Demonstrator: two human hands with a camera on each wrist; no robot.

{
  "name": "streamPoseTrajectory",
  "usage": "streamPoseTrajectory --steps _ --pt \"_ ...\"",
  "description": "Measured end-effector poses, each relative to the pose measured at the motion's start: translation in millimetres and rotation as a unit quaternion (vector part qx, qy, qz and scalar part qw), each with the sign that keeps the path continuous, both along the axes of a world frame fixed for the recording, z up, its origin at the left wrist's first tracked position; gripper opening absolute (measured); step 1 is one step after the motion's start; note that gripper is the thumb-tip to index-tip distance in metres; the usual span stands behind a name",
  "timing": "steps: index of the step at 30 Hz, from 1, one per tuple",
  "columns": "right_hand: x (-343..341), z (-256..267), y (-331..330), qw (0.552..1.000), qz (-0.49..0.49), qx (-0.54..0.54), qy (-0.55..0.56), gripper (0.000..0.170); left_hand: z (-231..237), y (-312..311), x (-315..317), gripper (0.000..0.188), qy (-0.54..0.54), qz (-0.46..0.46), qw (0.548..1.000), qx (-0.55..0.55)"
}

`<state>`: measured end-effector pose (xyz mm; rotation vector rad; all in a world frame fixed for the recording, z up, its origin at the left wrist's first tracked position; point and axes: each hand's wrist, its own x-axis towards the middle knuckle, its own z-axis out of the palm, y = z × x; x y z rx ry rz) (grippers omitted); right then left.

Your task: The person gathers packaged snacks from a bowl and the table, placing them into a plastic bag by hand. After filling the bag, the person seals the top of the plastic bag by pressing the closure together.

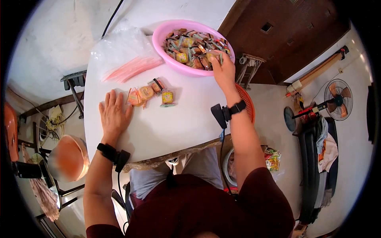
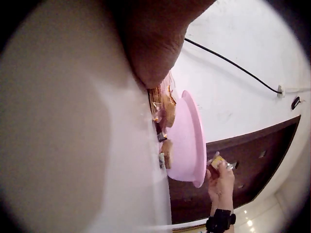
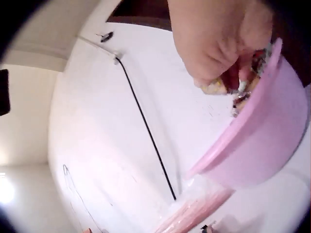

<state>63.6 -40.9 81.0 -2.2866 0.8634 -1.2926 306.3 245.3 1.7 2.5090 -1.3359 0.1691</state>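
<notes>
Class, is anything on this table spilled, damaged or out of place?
Nothing clearly stands out. The pink basin sits upright, holding heaped packets. The few loose packets near the left hand look set down, not spilled; no damage shows.

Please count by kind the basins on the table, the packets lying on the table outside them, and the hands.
Basin: 1
Packets: 4
Left hand and right hand: 2
Total: 7

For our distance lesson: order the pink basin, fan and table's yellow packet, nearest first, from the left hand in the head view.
1. Yellow packet: right of the left hand, on the table.
2. Pink basin: ahead, right.
3. Fan: far right, beyond the table.
</notes>
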Motion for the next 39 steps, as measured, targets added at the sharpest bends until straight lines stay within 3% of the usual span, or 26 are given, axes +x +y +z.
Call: streamPoseTrajectory --steps 5,11,14,17,20,23,27,30,36,39 --pt "-4 -11 65 0.968 0.118 0.203 -0.087 0.026 -2 0 0 0.057 0.003 -0.001 1.0 0.002" --pt "-3 -55 73 0.907 0.144 0.325 0.227 0.029 -7 -1 3 0.061 -0.001 0.001 1.0 -0.009" --pt "5 -87 68 0.971 0.115 0.09 0.187 0.029 -6 0 2 0.061 0.0 -0.002 1.0 -0.01" --pt "15 -41 87 0.981 0.081 0.059 0.163 0.027 -4 0 2 0.061 0.0 -0.003 1.0 -0.01" --pt "16 -9 67 0.993 0.06 -0.054 0.087 0.025 -4 0 2 0.06 -0.001 -0.003 1.0 -0.008" --pt "15 7 34 0.987 -0.046 -0.118 0.102 0.023 -5 0 1 0.06 -0.002 -0.006 1.0 -0.011" --pt "16 4 -4 0.956 -0.127 -0.019 0.264 0.024 -4 0 1 0.06 0.004 0.0 1.0 -0.015" --pt "25 6 -6 0.936 -0.149 -0.04 0.317 0.027 -4 0 1 0.06 0.005 0.0 1.0 -0.014" --pt "22 2 -16 0.926 -0.126 0.006 0.356 0.034 -4 0 1 0.06 0.008 -0.001 1.0 -0.01" --pt "19 -2 -10 0.951 -0.109 -0.021 0.288 0.028 -2 1 0 0.06 0.013 -0.002 1.0 -0.01"
